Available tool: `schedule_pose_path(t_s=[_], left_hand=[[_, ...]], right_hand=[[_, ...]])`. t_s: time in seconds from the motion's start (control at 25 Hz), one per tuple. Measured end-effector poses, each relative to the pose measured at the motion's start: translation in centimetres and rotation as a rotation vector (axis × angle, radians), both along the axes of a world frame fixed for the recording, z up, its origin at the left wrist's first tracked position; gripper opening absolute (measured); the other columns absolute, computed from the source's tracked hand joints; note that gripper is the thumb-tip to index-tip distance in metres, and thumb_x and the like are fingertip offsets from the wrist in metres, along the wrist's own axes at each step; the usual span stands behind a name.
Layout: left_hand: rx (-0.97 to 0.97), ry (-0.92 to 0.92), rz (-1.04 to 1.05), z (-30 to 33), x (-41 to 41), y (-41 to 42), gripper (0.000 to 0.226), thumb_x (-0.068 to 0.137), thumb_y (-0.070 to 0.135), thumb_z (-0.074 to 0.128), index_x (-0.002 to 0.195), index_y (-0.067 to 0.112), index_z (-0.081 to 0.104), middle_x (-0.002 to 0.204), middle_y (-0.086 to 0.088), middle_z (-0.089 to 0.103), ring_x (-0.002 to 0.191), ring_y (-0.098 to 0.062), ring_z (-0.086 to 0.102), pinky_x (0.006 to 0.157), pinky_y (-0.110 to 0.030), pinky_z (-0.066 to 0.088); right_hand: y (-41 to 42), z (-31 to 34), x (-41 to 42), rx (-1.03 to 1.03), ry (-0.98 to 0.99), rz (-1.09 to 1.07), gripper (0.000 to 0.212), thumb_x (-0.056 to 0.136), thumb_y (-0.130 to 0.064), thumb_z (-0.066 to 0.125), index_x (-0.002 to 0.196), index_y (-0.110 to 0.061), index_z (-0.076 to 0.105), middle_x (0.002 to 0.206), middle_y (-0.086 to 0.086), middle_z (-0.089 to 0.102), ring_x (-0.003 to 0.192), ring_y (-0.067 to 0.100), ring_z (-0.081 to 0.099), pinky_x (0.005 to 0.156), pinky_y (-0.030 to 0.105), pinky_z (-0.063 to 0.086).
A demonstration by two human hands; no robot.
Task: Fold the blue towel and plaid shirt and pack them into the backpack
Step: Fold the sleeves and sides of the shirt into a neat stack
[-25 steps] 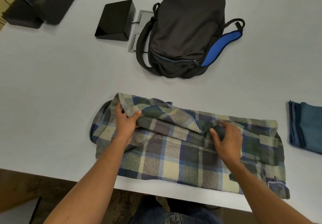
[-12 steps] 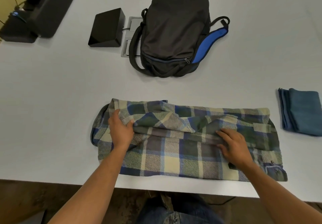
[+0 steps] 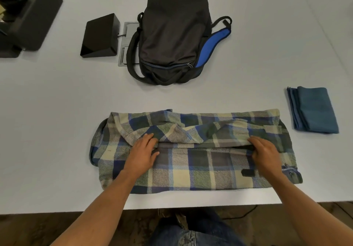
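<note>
Slippage is your risk: your left hand [image 3: 142,153] and right hand [image 3: 264,153] each pinch the folded-over edge of the plaid shirt [image 3: 191,150], which lies nearer you than the backpack [image 3: 172,35]; uneven pulling would skew the fold. The backpack looks zipped, contents unseen. The blue towel [image 3: 313,110] lies folded to the backpack's right.

backpack [image 3: 174,35] behind shirt [image 3: 193,167], towel [image 3: 315,110] right

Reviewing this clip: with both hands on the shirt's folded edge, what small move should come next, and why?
Probably pull the fold toward the near hem. The left hand and right hand grip the plaid shirt at its folded edge, and the near half lies uncovered.
</note>
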State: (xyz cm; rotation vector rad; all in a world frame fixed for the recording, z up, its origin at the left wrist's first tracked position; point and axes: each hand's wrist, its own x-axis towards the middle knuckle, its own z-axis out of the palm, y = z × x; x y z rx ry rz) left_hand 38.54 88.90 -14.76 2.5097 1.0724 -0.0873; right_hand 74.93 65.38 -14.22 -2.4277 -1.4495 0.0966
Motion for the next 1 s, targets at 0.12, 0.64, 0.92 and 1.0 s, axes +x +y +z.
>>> schedule_pose_path(t_s=[0.12,0.64,0.92,1.0], left_hand=[[0.029,0.041,0.005,-0.2,0.4,0.2,0.026,0.094,0.021,0.062,0.117,0.009,0.064,0.144,-0.015,0.049,0.137,-0.038,0.040,0.112,-0.049,0.033],[0.134,-0.029,-0.140,-0.2,-3.2,-1.7,0.055,0.104,0.040,0.018,0.104,0.011,0.064,0.133,-0.012,0.059,0.134,-0.033,0.045,0.109,-0.055,0.037],[0.194,-0.130,-0.107,1.3,-0.4,-0.8,0.049,0.094,0.054,0.042,0.117,0.017,0.062,0.137,-0.004,0.055,0.132,-0.023,0.043,0.109,-0.042,0.031],[0.143,-0.150,-0.176,2.1,2.2,-0.2,0.055,0.093,0.056,0.045,0.135,0.020,0.051,0.144,-0.001,0.048,0.137,-0.019,0.036,0.112,-0.039,0.024]], right_hand=[[0.0,1.2,0.8,0.086,-0.058,0.022,0.030,0.077,0.006,0.073,0.107,0.004,0.068,0.103,0.024,0.070,0.094,0.045,0.066,0.082,0.057,0.055],[-4.3,0.4,1.2,0.039,-0.072,0.271,0.028,0.085,-0.024,0.048,0.097,-0.010,0.069,0.094,0.012,0.070,0.084,0.033,0.063,0.075,0.049,0.051],[-4.9,0.6,0.0,0.046,0.127,-0.033,0.041,0.098,-0.046,0.041,0.104,-0.015,0.067,0.096,0.006,0.067,0.086,0.021,0.057,0.079,0.038,0.046],[-4.6,0.7,0.9,0.027,0.169,-0.336,0.041,0.101,-0.046,0.039,0.113,-0.014,0.062,0.108,0.012,0.065,0.097,0.027,0.057,0.087,0.044,0.045]])
